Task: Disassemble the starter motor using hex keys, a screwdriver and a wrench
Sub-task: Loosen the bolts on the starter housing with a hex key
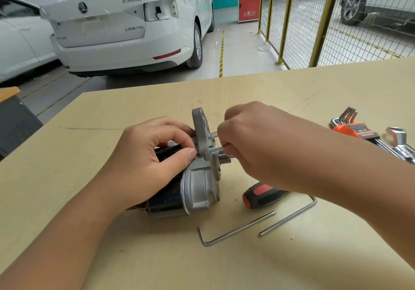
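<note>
The starter motor [193, 188] lies on its side on the wooden table [89, 114], black body to the left and silver flange housing to the right. My left hand [143, 159] grips its black upper body, thumb against the flange. My right hand [251, 141] is curled round a thin metal tool whose shaft [216, 149] enters the flange face; most of the tool is hidden in my fist. Two loose hex keys [235, 230] [292, 215] lie in front of the motor. A red and black screwdriver handle [260, 195] shows under my right forearm.
A set of hex keys in an orange holder [352, 128] and a chrome wrench [399, 141] lie at the table's right. Beyond the far edge stand white cars [125, 25] and a yellow mesh fence [314, 20]. A dark cabinet [15, 121] stands left.
</note>
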Demonstrator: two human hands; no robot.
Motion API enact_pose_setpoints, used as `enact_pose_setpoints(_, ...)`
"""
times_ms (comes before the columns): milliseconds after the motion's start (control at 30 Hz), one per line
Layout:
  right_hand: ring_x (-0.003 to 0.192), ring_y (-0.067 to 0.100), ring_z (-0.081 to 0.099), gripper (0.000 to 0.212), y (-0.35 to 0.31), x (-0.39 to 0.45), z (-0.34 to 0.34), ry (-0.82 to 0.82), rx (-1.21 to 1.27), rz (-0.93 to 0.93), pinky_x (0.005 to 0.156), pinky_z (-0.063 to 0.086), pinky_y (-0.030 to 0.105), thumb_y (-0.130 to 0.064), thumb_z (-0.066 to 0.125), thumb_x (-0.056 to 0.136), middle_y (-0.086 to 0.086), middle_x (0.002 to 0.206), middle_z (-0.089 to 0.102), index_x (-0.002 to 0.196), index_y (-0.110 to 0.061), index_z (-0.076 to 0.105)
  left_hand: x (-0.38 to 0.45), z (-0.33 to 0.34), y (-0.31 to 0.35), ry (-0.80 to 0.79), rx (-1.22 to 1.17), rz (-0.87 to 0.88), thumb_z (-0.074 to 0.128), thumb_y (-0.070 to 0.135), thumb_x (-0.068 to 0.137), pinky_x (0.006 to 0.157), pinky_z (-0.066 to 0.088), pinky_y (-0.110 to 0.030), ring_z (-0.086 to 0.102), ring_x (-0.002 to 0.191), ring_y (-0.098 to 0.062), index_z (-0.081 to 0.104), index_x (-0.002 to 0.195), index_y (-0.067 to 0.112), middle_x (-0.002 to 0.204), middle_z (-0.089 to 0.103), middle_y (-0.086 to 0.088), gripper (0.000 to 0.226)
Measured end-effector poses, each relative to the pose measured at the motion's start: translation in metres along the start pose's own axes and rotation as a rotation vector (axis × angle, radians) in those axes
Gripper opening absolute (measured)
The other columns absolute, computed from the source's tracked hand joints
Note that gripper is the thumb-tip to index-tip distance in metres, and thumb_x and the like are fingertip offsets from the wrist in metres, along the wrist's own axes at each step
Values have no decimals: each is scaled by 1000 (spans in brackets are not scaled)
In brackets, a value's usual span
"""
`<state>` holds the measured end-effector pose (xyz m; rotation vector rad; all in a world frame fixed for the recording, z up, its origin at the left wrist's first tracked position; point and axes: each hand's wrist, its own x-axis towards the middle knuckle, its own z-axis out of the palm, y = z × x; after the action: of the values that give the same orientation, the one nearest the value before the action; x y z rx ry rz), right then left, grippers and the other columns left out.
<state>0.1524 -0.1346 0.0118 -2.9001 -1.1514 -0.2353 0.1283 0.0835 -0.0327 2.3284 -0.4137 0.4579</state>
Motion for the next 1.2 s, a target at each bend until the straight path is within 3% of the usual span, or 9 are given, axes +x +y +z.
enact_pose_setpoints(67,65,25,59,15,-3,-1,-1,28,-80,6,55,51,38,-10,60,94,0,81,54,84,-19,56,0,0,0,1,-1,2,75,27,83,89,52,-31,68,107,-9,78,79,27,105,73,18,5)
enact_pose_setpoints(200,54,20,48,44,2,-1,1,96,-54,33,46,33,30,-14,63,94,-3,68,43,73,-28,27,0,0,1,-3,1,9,74,27,83,89,52,-31,68,106,-8,78,80,28,105,73,19,5)
enact_pose_setpoints(333,76,24,61,4,5,-1,1,76,149,19,63,57,44,-21,61,98,-2,80,58,101,-23,60,0,0,1,-1,3,2,74,27,83,90,52,-34,68,106,-9,78,80,26,105,74,17,5)
enact_pose_setpoints(433,79,23,61,16,6,0,2,15,83,8,69,57,44,-10,54,96,2,88,57,89,-16,67,0,-1,1,-4,15,-1,74,28,83,90,52,-33,68,107,-8,79,80,26,106,74,17,6)
enact_pose_setpoints(533,70,22,58,16,2,0,2,13,10,7,61,55,39,-8,58,95,-2,87,49,85,-18,63,0,-1,1,-5,14,-3,74,28,83,90,52,-33,68,107,-9,79,81,26,106,74,16,6)
enact_pose_setpoints(733,53,20,45,52,0,-1,1,33,-38,58,44,31,31,-15,63,96,-1,69,41,68,-26,21,0,0,1,-1,7,-7,74,28,83,90,54,-35,68,106,-9,79,80,28,105,74,18,5)
enact_pose_setpoints(933,68,27,58,29,9,2,-1,95,170,51,61,53,41,-28,63,99,2,71,54,74,-19,52,0,-1,1,-2,13,-1,74,29,83,90,53,-34,68,106,-8,78,80,28,105,74,19,5)
enact_pose_setpoints(1067,58,16,46,38,15,4,-2,159,396,85,56,41,35,-34,57,100,0,59,51,67,-15,55,0,-1,1,-2,9,4,74,28,83,91,53,-32,68,107,-8,77,80,30,105,73,19,5)
enact_pose_setpoints(1200,57,19,45,36,14,6,6,65,537,147,54,38,35,-31,60,97,3,59,52,67,-10,58,-1,-3,0,8,21,60,76,23,82,92,53,-23,69,108,-8,80,82,26,109,74,15,5)
